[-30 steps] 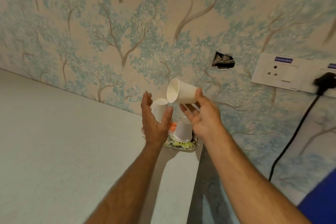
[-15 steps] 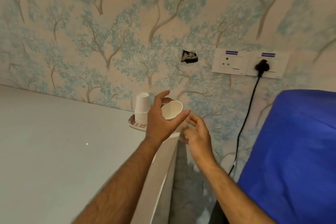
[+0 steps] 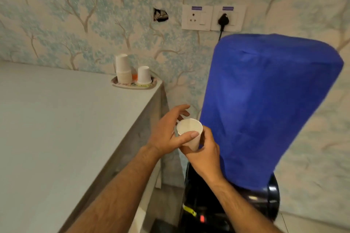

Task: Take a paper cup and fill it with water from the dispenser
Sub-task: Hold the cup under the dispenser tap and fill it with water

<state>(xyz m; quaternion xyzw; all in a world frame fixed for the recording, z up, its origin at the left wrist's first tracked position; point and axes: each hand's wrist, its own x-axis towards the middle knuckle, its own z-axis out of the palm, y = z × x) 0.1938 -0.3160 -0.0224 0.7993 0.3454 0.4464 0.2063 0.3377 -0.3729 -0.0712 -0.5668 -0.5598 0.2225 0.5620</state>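
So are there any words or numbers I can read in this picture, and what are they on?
None can be read.
Left socket sticker: a purple label on the white wall plate, too blurred to read.
Right socket sticker: same kind of purple label above the black plug, too blurred.
Paper cup in the hands: plain white, no print showing.
Blue cover on the dispenser: no writing visible.

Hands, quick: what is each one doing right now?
Left hand: closed on the paper cup, thumb across its rim.
Right hand: also closed on the cup, gripping the lower part.
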